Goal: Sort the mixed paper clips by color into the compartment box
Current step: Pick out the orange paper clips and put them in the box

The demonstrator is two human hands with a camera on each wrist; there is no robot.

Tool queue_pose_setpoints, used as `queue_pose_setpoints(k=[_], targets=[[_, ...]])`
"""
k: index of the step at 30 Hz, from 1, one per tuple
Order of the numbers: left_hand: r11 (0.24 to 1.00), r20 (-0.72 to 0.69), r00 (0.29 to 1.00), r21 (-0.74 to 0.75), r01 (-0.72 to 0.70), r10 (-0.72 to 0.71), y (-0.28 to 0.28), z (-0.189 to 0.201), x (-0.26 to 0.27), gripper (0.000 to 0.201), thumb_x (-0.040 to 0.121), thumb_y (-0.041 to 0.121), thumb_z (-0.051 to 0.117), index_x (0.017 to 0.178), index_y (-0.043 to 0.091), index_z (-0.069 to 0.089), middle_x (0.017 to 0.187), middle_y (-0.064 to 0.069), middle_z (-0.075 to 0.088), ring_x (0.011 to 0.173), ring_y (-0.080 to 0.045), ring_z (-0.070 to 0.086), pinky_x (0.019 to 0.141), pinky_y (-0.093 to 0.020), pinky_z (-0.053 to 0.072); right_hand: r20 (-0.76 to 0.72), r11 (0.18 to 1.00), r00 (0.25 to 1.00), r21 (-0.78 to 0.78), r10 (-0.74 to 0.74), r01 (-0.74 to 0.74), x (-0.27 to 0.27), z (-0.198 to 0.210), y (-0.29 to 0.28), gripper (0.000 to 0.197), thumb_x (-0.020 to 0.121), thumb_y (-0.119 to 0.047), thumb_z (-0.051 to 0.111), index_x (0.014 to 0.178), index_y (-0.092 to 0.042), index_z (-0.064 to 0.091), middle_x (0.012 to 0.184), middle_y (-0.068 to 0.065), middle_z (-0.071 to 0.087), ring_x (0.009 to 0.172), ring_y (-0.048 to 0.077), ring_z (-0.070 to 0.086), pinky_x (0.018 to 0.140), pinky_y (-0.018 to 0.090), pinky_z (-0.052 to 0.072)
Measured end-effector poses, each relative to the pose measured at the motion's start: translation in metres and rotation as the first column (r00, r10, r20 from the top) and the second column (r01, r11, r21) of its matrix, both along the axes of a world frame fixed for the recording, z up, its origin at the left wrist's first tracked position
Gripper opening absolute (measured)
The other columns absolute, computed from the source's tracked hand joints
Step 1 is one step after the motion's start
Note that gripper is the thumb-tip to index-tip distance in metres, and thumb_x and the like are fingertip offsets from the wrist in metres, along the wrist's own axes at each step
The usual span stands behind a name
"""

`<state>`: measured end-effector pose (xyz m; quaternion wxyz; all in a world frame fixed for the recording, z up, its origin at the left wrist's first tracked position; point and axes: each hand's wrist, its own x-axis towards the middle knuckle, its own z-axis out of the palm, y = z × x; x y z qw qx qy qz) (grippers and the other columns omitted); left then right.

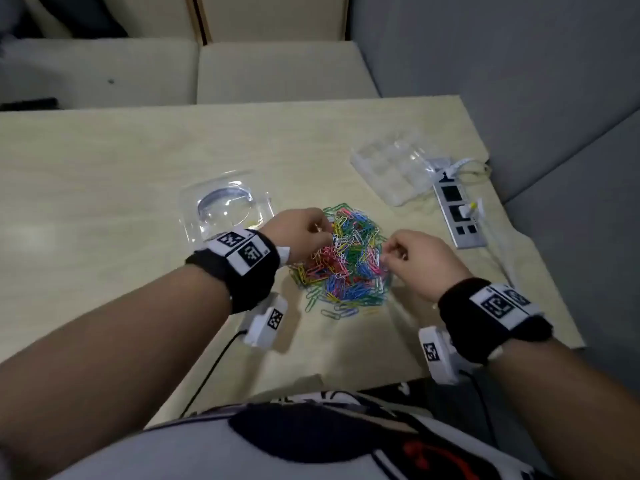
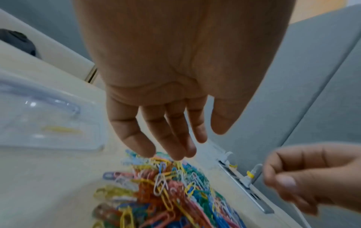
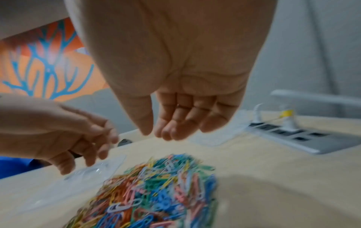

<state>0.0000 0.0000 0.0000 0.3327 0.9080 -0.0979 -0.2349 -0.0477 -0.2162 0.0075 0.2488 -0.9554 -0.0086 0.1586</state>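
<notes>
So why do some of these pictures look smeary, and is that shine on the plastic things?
Head view: dim, edges bowed by the wide lens; the paper clip pile is fairly sharp, with glare on the round clear lid and the compartment box. Left wrist view: the right hand is motion-smeared, the lid out of focus. Right wrist view: clips and left hand blurred, the power strip soft.

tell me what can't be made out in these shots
- Compartment box: head view, clear plastic and glare; whether any clips are inside cannot be told.
- Right hand: head view, its back hides whether the fingers pinch a clip; right wrist view is blurred.
- Paper clip pile: right wrist view, motion blur merges single clips.
</notes>
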Motion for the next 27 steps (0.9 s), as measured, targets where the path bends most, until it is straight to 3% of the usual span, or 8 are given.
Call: queue_pose_setpoints(k=[3,6,8,10,14,18,21,27], targets=[[0.995,-0.057,0.995,-0.049,-0.087,0.084,-0.005,-0.012,-0.003,0.010,0.094,0.028,0.055,0.097,0.023,0.062,0.091,-0.002,0.066,0.082,-0.019,0.061,0.071,-0.026,0.048,0.047,1.000,0.999,-0.014,-0.009,0.010,0.014,-0.014,0.019,0.015,0.091,-0.028,0.061,0.104,-0.023,0.064,0.097,-0.001,0.061,0.090,0.020,0.060,0.082,0.032,0.048],[0.987,-0.117,0.985,-0.079,-0.140,0.130,-0.006,-0.018,-0.009,0.014,0.095,0.030,0.052,0.089,0.021,0.061,0.092,-0.006,0.069,0.089,-0.026,0.065,0.076,-0.034,0.054,-0.067,0.995,0.996,-0.084,0.054,-0.059,0.017,-0.031,0.035,0.056,0.086,-0.050,0.064,0.136,-0.030,0.048,0.126,0.003,0.046,0.110,0.022,0.055,0.095,0.035,0.046],[0.977,-0.157,0.974,-0.114,-0.180,0.161,-0.006,-0.019,-0.010,0.019,0.096,0.030,0.050,0.089,0.017,0.062,0.092,-0.009,0.071,0.088,-0.028,0.068,0.073,-0.039,0.059,-0.127,0.977,0.986,-0.170,0.104,-0.125,0.016,-0.043,0.036,0.066,0.083,-0.054,0.066,0.141,-0.033,0.041,0.131,0.004,0.040,0.114,0.025,0.053,0.095,0.039,0.048],[0.970,-0.200,0.963,-0.125,-0.208,0.181,-0.006,-0.021,-0.012,0.022,0.097,0.029,0.048,0.095,0.013,0.064,0.091,-0.008,0.071,0.085,-0.028,0.068,0.065,-0.037,0.060,-0.087,0.974,0.990,-0.191,0.110,-0.124,0.015,-0.051,0.034,0.055,0.087,-0.046,0.066,0.136,-0.033,0.047,0.126,0.005,0.041,0.109,0.027,0.055,0.090,0.038,0.049],[0.940,-0.292,0.927,-0.173,-0.293,0.235,-0.003,-0.027,-0.012,0.020,0.100,0.028,0.045,0.096,0.015,0.060,0.081,0.000,0.068,0.069,-0.016,0.067,0.046,-0.021,0.051,0.041,0.986,0.998,-0.159,0.057,-0.049,0.016,-0.052,0.024,0.032,0.090,-0.029,0.063,0.122,-0.027,0.059,0.121,0.006,0.047,0.103,0.028,0.057,0.088,0.038,0.049],[0.920,-0.352,0.899,-0.193,-0.342,0.260,0.001,-0.033,-0.010,0.020,0.100,0.028,0.044,0.097,0.015,0.059,0.074,0.002,0.065,0.063,-0.013,0.065,0.053,-0.023,0.052,0.146,0.975,0.977,-0.184,0.152,-0.124,0.015,-0.048,0.032,0.026,0.085,-0.029,0.065,0.110,-0.024,0.061,0.113,0.003,0.052,0.104,0.025,0.053,0.087,0.038,0.047],[0.920,-0.366,0.892,-0.182,-0.347,0.264,0.003,-0.036,-0.011,0.019,0.100,0.030,0.044,0.095,0.017,0.058,0.076,0.002,0.065,0.064,-0.013,0.065,0.054,-0.022,0.051,0.075,0.933,0.957,-0.257,0.279,-0.252,0.012,-0.052,0.046,0.023,0.086,-0.042,0.066,0.102,-0.025,0.064,0.104,-0.001,0.058,0.102,0.022,0.055,0.087,0.037,0.045],[0.911,-0.405,0.880,-0.210,-0.354,0.248,0.007,-0.040,-0.013,0.026,0.101,0.030,0.041,0.094,0.014,0.060,0.074,-0.001,0.065,0.061,-0.013,0.064,0.051,-0.022,0.049,0.117,0.936,0.964,-0.292,0.237,-0.194,0.014,-0.051,0.049,0.015,0.093,-0.033,0.057,0.096,-0.025,0.070,0.101,-0.002,0.062,0.097,0.023,0.058,0.083,0.034,0.040]])
